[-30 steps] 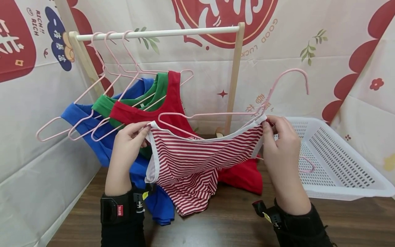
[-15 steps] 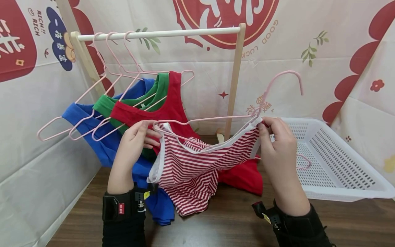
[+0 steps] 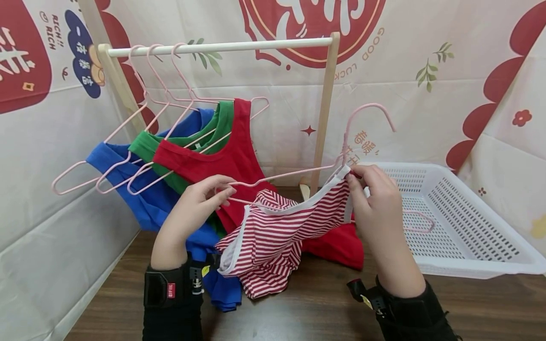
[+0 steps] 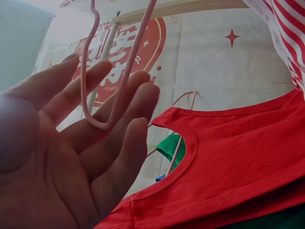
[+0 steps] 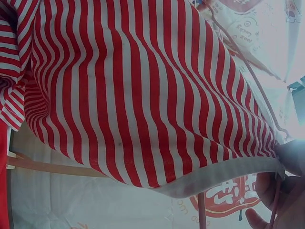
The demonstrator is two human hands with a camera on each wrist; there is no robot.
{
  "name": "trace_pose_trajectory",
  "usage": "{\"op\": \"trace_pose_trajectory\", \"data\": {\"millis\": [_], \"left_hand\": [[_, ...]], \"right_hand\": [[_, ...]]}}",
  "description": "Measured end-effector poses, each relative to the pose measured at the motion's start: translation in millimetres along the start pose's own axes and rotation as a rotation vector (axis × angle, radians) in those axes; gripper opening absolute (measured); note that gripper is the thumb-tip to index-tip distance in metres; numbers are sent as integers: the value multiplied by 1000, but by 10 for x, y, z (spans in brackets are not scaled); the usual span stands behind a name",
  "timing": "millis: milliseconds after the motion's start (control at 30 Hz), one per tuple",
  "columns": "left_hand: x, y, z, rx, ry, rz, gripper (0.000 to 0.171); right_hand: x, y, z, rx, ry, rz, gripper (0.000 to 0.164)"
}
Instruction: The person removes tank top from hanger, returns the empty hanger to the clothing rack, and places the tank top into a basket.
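1. Striped shirt [image 3: 281, 227] hangs in the hands above the middle of the desk [image 3: 307, 312], a pink hanger [image 3: 294, 174] partly inside its neckline.
2. Left hand [image 3: 192, 206]: thumb and fingers close loosely around 1 end of the hanger.
3. Right hand [image 3: 377, 201]: clamped on the shirt's white trim, just beside the hanger's hook.
4. Toward the desk's back left corner, 3 tops [image 3: 213, 166] hang on a rack [image 3: 256, 45].
5. White basket [image 3: 469, 267] sits toward the right edge.
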State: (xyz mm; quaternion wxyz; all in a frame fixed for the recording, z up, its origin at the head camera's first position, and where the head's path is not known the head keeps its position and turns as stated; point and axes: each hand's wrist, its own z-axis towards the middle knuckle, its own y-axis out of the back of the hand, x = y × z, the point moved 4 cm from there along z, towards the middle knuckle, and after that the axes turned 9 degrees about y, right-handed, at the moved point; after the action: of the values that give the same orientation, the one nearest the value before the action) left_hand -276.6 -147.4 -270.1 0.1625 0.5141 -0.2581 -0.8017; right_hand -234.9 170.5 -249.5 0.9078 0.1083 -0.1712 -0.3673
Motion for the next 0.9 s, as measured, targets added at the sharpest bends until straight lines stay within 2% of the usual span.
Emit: {"op": "trace_pose_trajectory", "data": {"millis": [133,300,400,500,600,733,833,900], "left_hand": [[-39,-2,-19,16,-5,60,19],[-67,-26,-44,65,-15,100,21],[-76,-29,-57,75,-27,100,18],[-103,-7,-69,55,-71,78,14],[-148,32,-88,13,-140,54,14],[-194,113,-135,-105,-247,56,13],[-207,179,-183,-188,-296,62,12],[-204,214,-209,-214,-313,54,13]], "right_hand": [[12,-3,4,21,17,-7,12],[25,11,18,39,25,-13,12],[30,15,18,53,24,-23,13],[37,21,15,62,20,-28,15],[43,24,18,64,24,-27,15],[50,24,30,65,46,-25,13],[44,21,34,72,49,-30,13],[34,17,35,79,38,-38,14]]}}
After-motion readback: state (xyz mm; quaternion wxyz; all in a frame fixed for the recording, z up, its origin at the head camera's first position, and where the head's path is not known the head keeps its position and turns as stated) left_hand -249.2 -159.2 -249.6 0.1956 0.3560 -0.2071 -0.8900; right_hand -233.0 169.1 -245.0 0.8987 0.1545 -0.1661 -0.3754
